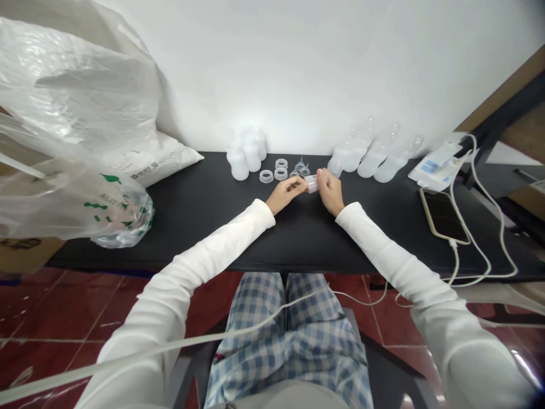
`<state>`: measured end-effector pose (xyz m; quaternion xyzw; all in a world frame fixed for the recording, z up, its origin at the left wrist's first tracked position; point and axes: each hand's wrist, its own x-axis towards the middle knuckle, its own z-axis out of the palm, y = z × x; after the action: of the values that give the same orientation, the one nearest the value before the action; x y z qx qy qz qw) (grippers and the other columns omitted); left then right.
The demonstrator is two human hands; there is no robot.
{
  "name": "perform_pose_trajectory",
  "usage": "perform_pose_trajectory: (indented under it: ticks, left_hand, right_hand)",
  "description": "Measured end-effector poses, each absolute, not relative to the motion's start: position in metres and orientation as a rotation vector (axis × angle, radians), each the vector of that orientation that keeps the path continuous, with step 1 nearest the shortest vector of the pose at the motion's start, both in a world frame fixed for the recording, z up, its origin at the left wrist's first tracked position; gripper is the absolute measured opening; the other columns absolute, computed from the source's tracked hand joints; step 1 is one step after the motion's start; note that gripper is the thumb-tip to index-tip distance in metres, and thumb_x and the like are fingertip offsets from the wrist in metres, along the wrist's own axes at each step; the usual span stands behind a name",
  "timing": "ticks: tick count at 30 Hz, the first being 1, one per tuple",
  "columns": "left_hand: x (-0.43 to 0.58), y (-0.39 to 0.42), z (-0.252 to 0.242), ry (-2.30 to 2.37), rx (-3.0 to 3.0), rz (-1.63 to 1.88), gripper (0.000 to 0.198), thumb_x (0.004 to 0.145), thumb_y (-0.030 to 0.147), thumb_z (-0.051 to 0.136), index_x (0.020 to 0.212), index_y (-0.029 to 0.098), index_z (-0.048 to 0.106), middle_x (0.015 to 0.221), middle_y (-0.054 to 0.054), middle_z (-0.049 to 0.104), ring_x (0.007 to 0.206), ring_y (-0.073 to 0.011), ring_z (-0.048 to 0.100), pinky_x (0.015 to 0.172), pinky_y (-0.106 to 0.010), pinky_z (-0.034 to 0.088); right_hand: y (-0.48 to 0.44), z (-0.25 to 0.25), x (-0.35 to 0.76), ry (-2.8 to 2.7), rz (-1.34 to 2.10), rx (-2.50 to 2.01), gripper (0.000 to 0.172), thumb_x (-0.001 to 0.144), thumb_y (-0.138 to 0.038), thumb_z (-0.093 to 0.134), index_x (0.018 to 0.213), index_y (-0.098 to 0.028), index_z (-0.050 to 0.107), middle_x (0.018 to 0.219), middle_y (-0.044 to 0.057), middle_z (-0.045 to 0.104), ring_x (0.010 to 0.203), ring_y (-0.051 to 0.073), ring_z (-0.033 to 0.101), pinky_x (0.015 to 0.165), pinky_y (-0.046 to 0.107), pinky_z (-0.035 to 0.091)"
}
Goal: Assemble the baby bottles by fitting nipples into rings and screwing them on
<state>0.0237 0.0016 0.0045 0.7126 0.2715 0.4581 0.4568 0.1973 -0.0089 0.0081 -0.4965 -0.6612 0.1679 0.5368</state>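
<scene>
1. Black table [213, 238] against a white wall [298, 68], with a dark red tile floor [72, 307] below; seated person's plaid trousers [285, 341] show at the bottom.
2. Both white sleeves [221, 238] reach forward, and the hands work near the table's middle, just above its front half.
3. Left hand [286, 193] is closed on the left end of a small clear plastic cylinder [312, 183].
4. Right hand [330, 192] is curled around the cylinder's right side, so the cylinder sits between the two hands, held just above the table or resting on it; cannot tell which.
5. Just beyond the right hand stands a small clear bottle [335, 167]; cannot tell if the fingers touch it.
6. Just beyond the hands: three clear plastic rings [266, 176] and clear funnel-shaped pieces [301, 166].
7. Further left, a cluster of frosted plastic bottles [244, 153] stands by the wall; further right, a row of frosted plastic bottles [370, 159] lies tilted.
8. Far right: a white package [438, 167], a phone [443, 216] and a white cable [483, 227].
9. Far left: a plastic bag [63, 113] and a white sack [157, 159], well apart from the hands.
</scene>
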Motion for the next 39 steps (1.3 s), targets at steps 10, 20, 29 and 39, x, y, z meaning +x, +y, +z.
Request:
perform_pose_trajectory:
  ticks: [10,20,29,39]
  left_hand:
    - [0.024,-0.007,0.002,0.861,1.805,1.253,0.032,0.092,0.05,0.064,0.09,0.019,0.07,0.097,-0.004,0.074,0.092,-0.0169,0.065,0.084,-0.031,0.048]
    - [0.022,-0.01,0.006,0.852,1.989,1.213,0.026,0.085,0.046,0.074,0.088,0.021,0.069,0.092,-0.004,0.072,0.087,-0.0178,0.06,0.084,-0.033,0.046]
    - [0.019,0.007,-0.006,0.763,1.641,1.344,0.045,0.083,0.061,0.073,0.074,0.02,0.058,0.069,0.002,0.053,0.066,-0.0128,0.049,0.067,-0.03,0.04]
    - [0.018,0.006,-0.004,0.823,1.624,1.362,0.039,0.096,0.058,0.057,0.085,0.021,0.062,0.073,0.0,0.058,0.072,-0.0138,0.055,0.073,-0.029,0.044]
  right_hand:
    - [-0.006,0.003,0.194,-1.527,0.609,-1.242,0.076,0.081,-0.095,0.029,0.059,-0.023,0.039,0.053,-0.002,0.043,0.053,0.013,0.041,0.055,0.03,0.036]
    - [-0.008,0.005,0.191,-1.516,0.585,-1.289,0.08,0.079,-0.098,0.02,0.058,-0.024,0.041,0.05,-0.002,0.044,0.05,0.013,0.043,0.056,0.031,0.035]
    - [-0.008,0.002,0.189,-1.569,0.711,-1.178,0.068,0.083,-0.09,0.041,0.07,-0.023,0.042,0.06,-0.004,0.046,0.055,0.011,0.043,0.058,0.029,0.037]
    - [-0.005,0.0,0.185,-1.486,0.783,-1.005,0.059,0.08,-0.083,0.059,0.084,-0.026,0.042,0.065,-0.006,0.051,0.054,0.01,0.045,0.052,0.026,0.039]
